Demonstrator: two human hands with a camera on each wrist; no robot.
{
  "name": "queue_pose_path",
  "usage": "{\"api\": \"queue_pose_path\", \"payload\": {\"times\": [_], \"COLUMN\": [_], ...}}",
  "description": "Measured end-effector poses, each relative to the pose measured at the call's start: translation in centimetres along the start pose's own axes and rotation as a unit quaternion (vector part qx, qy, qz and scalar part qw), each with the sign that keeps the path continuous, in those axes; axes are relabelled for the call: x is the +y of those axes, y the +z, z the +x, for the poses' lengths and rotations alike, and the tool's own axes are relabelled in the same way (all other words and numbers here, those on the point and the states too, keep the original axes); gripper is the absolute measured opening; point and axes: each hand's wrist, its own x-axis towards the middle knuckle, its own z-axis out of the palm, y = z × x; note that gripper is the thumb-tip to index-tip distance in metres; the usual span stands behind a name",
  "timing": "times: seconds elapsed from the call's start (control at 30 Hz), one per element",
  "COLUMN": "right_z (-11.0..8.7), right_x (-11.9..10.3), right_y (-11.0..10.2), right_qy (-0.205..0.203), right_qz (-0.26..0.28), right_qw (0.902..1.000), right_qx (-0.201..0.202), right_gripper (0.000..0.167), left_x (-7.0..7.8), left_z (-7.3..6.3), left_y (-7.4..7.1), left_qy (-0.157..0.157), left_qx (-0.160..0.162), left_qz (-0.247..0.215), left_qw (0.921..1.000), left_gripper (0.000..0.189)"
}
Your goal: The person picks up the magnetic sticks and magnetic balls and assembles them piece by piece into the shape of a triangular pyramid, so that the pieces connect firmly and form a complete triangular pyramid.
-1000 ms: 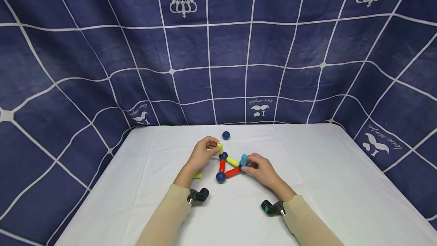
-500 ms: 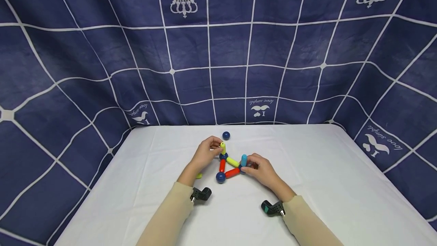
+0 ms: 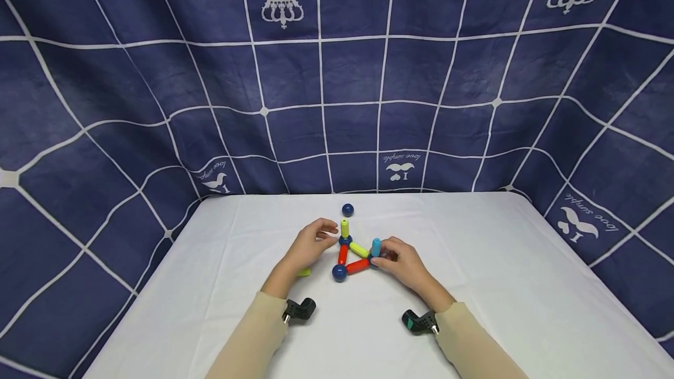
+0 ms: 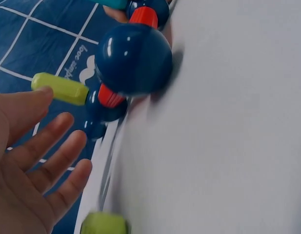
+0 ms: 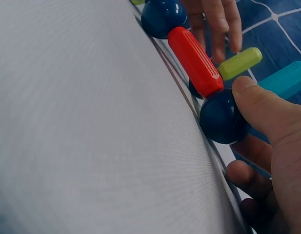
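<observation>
A triangle of toy building rods and dark blue balls lies on the white table. Red rods [image 3: 358,266] run from the front ball [image 3: 339,273] to the other two corners, and a yellow-green rod [image 3: 359,250] joins those. Upright on the far-left ball [image 3: 345,241] stands another yellow-green rod [image 3: 344,228]. My left hand [image 3: 309,244] is just left of it, fingers spread and holding nothing. At the right corner, my right hand [image 3: 404,262] pinches the corner ball [image 5: 223,116] with the thumb and fingers, beside an upright light blue rod [image 3: 376,247].
A loose dark blue ball [image 3: 348,210] sits behind the triangle. One yellow-green rod [image 3: 303,272] lies by the left wrist, partly hidden. A navy curtain with white lines [image 3: 353,75] hangs behind the white-covered table [image 3: 474,238].
My left hand set the yellow-green rod upright on the far-left ball, let go and drew back to the left. The right hand has stayed in place.
</observation>
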Motion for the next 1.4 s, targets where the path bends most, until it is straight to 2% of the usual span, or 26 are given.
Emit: {"api": "queue_pose_path", "payload": {"times": [0.23,0.47,0.7,0.9,1.1,1.27,1.4], "right_z": [0.0,0.0,-0.1,0.0,0.0,0.0,0.1], "right_x": [0.1,0.2,0.0,0.0,0.1,0.1,0.2], "right_y": [0.2,0.3,0.3,0.3,0.3,0.2,0.1], "right_qy": [0.003,0.017,0.021,0.016,0.011,0.017,0.023], "right_qz": [-0.028,-0.033,-0.026,-0.027,-0.03,-0.035,-0.037], "right_qw": [0.9993,0.9988,0.999,0.9991,0.9991,0.9989,0.9988], "right_qx": [0.025,0.031,0.031,0.029,0.027,0.025,0.023], "right_gripper": [0.018,0.02,0.019,0.02,0.019,0.02,0.02], "left_x": [-0.6,-1.4,-2.1,-2.4,-2.6,-2.9,-2.8], "left_z": [-1.9,-3.1,-4.1,-4.7,-4.7,-4.4,-4.2], "left_y": [-1.7,-4.0,-6.1,-6.8,-6.5,-6.3,-6.1], "left_qy": [-0.026,-0.026,-0.014,-0.002,0.022,0.03,0.024], "left_qx": [-0.032,-0.081,-0.151,-0.19,-0.186,-0.169,-0.15], "left_qz": [0.041,0.054,0.069,0.111,0.139,0.141,0.132], "left_qw": [0.9983,0.9949,0.9861,0.9754,0.9723,0.9751,0.9796], "left_gripper": [0.034,0.04,0.039,0.029,0.016,0.014,0.014]}}
